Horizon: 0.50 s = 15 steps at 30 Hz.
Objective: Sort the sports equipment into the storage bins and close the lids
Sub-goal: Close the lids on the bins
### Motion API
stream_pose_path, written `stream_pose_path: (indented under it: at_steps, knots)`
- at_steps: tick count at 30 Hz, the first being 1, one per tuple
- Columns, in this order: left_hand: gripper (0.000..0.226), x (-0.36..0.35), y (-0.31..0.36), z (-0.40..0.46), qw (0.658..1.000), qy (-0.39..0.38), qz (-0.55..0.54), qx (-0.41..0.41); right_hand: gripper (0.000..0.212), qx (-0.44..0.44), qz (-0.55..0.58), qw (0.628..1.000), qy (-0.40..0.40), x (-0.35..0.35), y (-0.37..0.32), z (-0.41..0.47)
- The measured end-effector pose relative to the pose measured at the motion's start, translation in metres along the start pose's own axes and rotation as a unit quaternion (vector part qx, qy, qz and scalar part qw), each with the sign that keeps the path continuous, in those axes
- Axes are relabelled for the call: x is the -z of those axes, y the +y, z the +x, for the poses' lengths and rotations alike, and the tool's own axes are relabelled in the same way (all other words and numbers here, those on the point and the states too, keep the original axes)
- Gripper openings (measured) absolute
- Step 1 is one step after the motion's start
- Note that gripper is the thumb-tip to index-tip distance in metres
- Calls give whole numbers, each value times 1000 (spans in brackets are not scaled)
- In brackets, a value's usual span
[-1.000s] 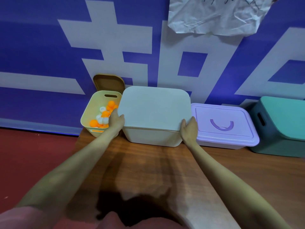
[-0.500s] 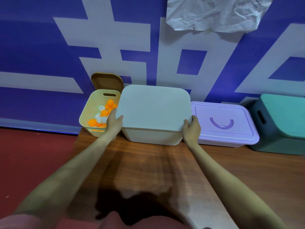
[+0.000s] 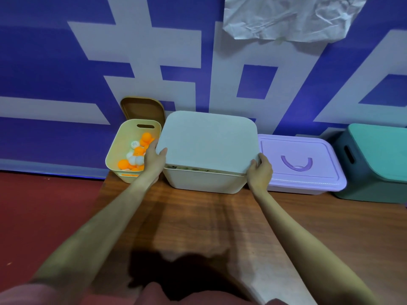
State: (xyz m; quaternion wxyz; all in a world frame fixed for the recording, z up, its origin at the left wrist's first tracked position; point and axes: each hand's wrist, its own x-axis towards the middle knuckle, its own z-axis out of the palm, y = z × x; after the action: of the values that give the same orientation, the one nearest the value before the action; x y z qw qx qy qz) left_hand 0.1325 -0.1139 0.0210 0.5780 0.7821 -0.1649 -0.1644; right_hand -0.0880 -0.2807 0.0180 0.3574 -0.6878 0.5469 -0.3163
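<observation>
I see a blue wall (image 3: pixel 44 69) with huge pale characters painted across it, too cropped for me to read, and a crumpled white sheet (image 3: pixel 286 16) stuck near the top. Below runs a wooden table (image 3: pixel 198 227) holding a row of bins against the wall. The white bin (image 3: pixel 204 181) sits in the middle, its white lid (image 3: pixel 209 139) tilted, with the near edge lifted off the rim so a dark gap shows some contents I cannot make out. My left hand (image 3: pixel 154 159) grips the lid's near left corner, thumb on top and the other fingers hidden beside it. My right hand (image 3: pixel 259 170) grips the near right corner, fingers curled around the edge. To the right, touching the white bin, is a purple bin (image 3: pixel 304 183) with its lid shut and a curved handle, then a teal bin (image 3: pixel 374 164), also lidded. To the left stands an open yellow bin (image 3: pixel 119 148) holding orange and white balls (image 3: pixel 136 155), its tan lid (image 3: pixel 143 108) leaning on the wall behind it. One white ball carries small print, too tiny to read.
</observation>
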Motion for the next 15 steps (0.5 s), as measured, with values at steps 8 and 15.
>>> stream_pose_path:
  at_steps: [8,15]
  knots:
    - [41,3,-22,-3,1000,-3,14,-7,8,71,-50,996,-17,-7,22,-4]
    - [38,-1,-27,-4,998,65,22,-6,24,98,-84,991,-33,-18,24,-3]
